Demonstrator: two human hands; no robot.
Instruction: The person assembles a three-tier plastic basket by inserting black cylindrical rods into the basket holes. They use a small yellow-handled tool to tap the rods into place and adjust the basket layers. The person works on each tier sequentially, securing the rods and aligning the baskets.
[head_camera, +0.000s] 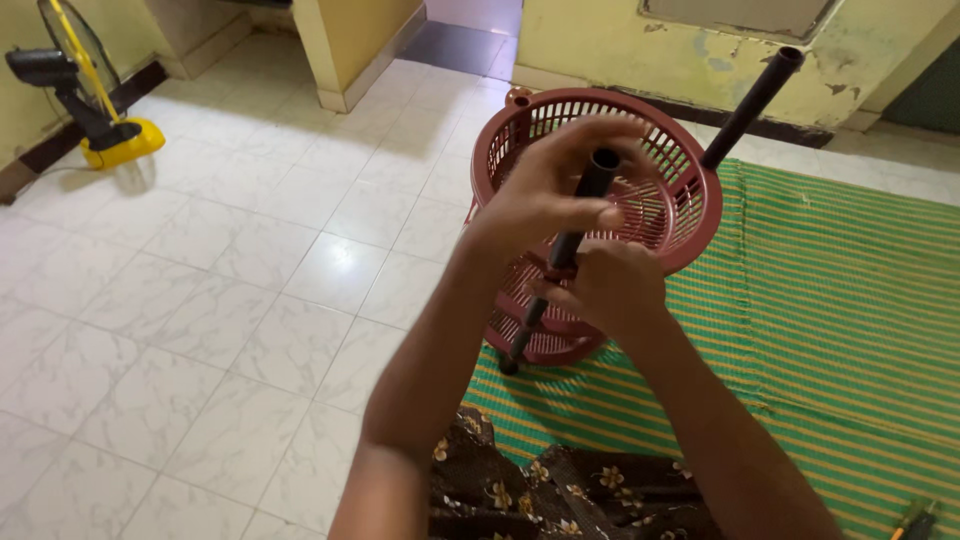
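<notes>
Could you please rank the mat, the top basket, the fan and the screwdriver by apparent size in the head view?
1. Mat
2. Top basket
3. Fan, though it stands farther off, so its true size is unsure
4. Screwdriver, cut off by the frame edge

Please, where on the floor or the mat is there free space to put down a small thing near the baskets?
Free: the white tiled floor left of the red baskets, up to the yellow fan; also the green striped mat to their right. Crowded: in front of the baskets, where the left hand and right hand grip the black pole.
</notes>
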